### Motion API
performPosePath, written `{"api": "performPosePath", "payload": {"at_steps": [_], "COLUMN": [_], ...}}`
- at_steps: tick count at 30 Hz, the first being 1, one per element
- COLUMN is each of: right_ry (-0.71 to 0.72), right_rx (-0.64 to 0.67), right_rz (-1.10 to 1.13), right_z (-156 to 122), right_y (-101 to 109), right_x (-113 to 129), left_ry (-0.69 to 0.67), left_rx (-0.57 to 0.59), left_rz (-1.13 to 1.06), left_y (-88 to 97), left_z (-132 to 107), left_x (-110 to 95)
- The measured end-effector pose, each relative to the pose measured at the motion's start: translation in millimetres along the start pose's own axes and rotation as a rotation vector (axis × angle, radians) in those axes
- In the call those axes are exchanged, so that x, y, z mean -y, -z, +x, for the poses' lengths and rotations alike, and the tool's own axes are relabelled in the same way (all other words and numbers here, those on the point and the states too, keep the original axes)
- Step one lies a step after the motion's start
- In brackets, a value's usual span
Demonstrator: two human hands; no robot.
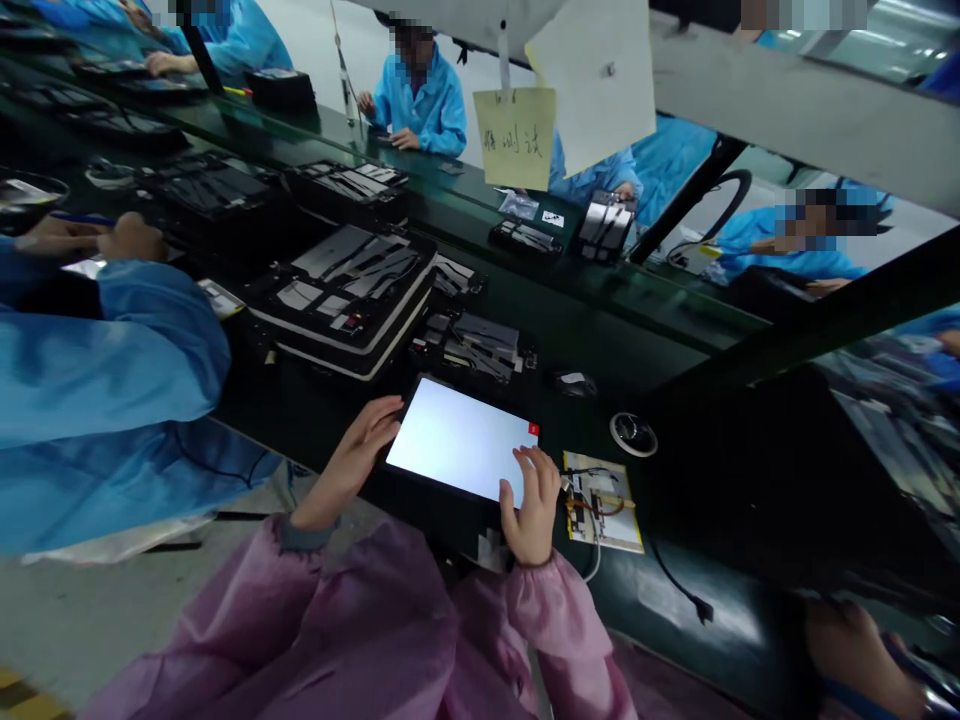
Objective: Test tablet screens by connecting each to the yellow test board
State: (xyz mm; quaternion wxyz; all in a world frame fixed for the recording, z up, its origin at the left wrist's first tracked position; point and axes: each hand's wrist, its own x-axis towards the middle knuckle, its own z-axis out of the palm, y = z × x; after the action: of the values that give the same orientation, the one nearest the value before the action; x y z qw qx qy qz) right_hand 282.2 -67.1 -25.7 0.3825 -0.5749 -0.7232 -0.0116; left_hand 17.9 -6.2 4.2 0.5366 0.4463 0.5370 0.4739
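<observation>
The tablet [442, 430] lies by the front edge of the bench [574, 345], its screen lit white with a red patch in one far corner. The left hand [364, 445] has its fingers loosely bent at the tablet's left side; the right hand [531, 505] is half open, thumb and fingers apart over the near right corner. Neither seems closed round it — whether they press or only rest, I cannot tell.

With so light a hold, an uneven push could skid the tablet over the front edge. A careless fingertip on the glass might also smear it or set off a touch. The wired board [602, 500], just right of the right hand, is another hazard: its cable [594, 560] hangs near the pink sleeve [559, 610], and a sideways sweep could snag it. Farther back, the stack [352, 290] could slide if an elbow caught its corner.

The tablet is a thin, dark-rimmed slab; the stack has pale edges and a top of flat grey plates crossed by black strips. The sleeve is soft, wrinkled cloth — the bench dark green and slightly glossy, with a blurry sheen towards its right end.
</observation>
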Motion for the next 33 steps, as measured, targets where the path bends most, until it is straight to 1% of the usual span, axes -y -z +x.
{"api": "performPosePath", "payload": {"at_steps": [2, 3, 5, 7, 8, 10, 14, 17, 19, 21, 24, 25, 27, 29, 30, 32, 33], "right_ry": [-0.025, -0.034, -0.051, -0.069, -0.075, -0.091, -0.166, -0.213, -0.219, -0.184, -0.068, -0.045, -0.043, -0.049, -0.036, 0.019, 0.059], "right_rx": [-0.032, -0.043, -0.060, -0.084, -0.097, -0.120, -0.157, -0.134, -0.069, 0.029, 0.184, 0.221, 0.290, 0.347, 0.361, 0.338, 0.312], "right_rz": [0.039, 0.057, 0.090, 0.111, 0.114, 0.106, 0.035, -0.020, -0.001, 0.037, 0.020, -0.007, -0.071, -0.113, -0.123, -0.131, -0.131], "right_z": [-3.6, -3.6, -1.7, 0.6, 1.2, 0.2, -11.6, -13.7, 0.2, 28.5, 84.7, 102.6, 132.0, 150.3, 155.3, 158.3, 156.7], "right_y": [-0.2, -0.3, -0.1, 0.9, 1.7, 4.0, 14.8, 24.0, 23.3, 12.8, -18.7, -31.1, -54.6, -72.2, -77.7, -81.4, -79.3], "right_x": [0.3, 0.9, 2.8, 4.8, 5.4, 5.1, -0.7, 1.0, 9.8, 24.3, 50.6, 58.7, 71.2, 77.9, 79.2, 79.3, 78.9], "left_ry": [0.101, 0.174, 0.321, 0.409, 0.416, 0.387, 0.359, 0.374, 0.361, 0.321, 0.271, 0.261, 0.234, 0.199, 0.187, 0.177, 0.174], "left_rx": [-0.066, -0.059, 0.011, 0.052, 0.038, -0.018, -0.103, -0.207, -0.243, -0.248, -0.238, -0.229, -0.192, -0.155, -0.153, -0.173, -0.178], "left_rz": [-0.172, -0.249, -0.341, -0.349, -0.340, -0.319, -0.253, -0.181, -0.148, -0.113, -0.062, -0.057, -0.064, -0.080, -0.083, -0.076, -0.073], "left_y": [-6.6, -10.1, -16.4, -20.8, -22.1, -22.8, -20.3, -19.0, -19.3, -19.9, -20.5, -20.5, -20.4, -20.5, -20.8, -21.5, -21.9], "left_z": [8.6, 12.9, 20.3, 25.3, 26.9, 28.6, 28.5, 28.1, 28.4, 29.2, 31.3, 32.2, 33.9, 34.8, 34.8, 34.0, 33.2], "left_x": [-5.0, -7.3, -10.3, -9.8, -8.1, -2.8, 8.6, 14.3, 17.0, 19.0, 21.9, 23.1, 25.7, 27.6, 27.9, 27.0, 25.8]}}
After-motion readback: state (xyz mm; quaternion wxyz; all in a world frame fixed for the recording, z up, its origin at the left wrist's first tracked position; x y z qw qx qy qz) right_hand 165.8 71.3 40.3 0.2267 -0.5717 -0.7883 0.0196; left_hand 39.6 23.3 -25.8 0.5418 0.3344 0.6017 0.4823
